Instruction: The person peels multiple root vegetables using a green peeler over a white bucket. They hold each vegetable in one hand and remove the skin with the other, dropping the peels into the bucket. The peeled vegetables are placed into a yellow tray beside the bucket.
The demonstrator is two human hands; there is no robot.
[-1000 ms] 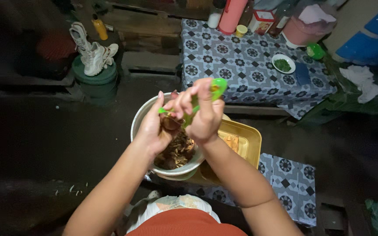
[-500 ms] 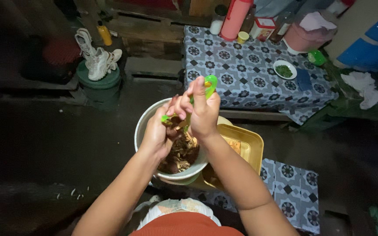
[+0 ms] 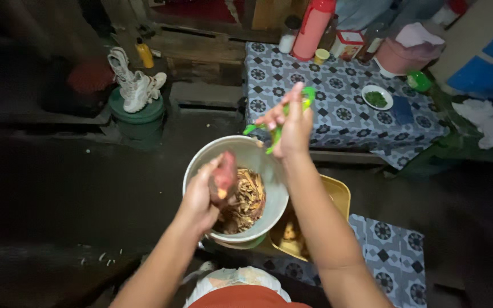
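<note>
Over the metal bowl [image 3: 201, 159] of brown peelings [image 3: 245, 199], the left hand [image 3: 201, 197] grips a reddish, partly peeled root vegetable [image 3: 224, 177], fingers curled around it and forearm angled up from the lower left. Beyond the bowl's far rim the right hand [image 3: 292, 130] is raised, wrist bent, fingers closed on a green peeler [image 3: 281, 122]. Beside the bowl sits a yellow tray [image 3: 340, 197], with a patterned table [image 3: 326, 102] farther off.

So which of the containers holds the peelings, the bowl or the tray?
The round grey bowl under both hands holds the brown peelings; the yellow tray sits beside it.
</note>
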